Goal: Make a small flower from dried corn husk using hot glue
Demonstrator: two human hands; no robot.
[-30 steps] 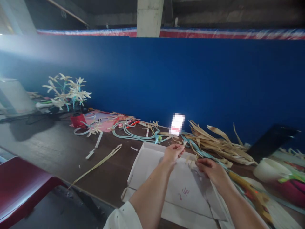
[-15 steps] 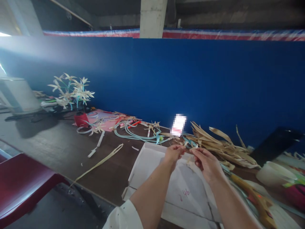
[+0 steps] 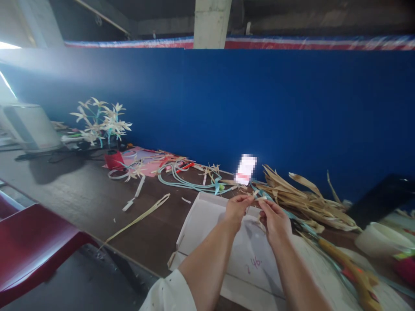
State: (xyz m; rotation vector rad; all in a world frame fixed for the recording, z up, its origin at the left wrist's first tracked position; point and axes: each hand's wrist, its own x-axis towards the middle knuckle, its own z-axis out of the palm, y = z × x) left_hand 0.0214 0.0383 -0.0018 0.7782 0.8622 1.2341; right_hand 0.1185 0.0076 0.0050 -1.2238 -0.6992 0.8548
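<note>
While our left hand (image 3: pixel 236 208) and right hand (image 3: pixel 275 217), close together, both pinch one thin strip (image 3: pixel 258 198) above the box (image 3: pixel 204 216), we risk snapping it if we tug too hard; leaves (image 3: pixel 301 196) lie beyond.

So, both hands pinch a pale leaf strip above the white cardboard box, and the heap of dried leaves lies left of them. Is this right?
Not quite: in the head view the heap of dried leaves lies right of them. The rest holds: the left hand and the right hand pinch the pale leaf strip above the white cardboard box.
</note>
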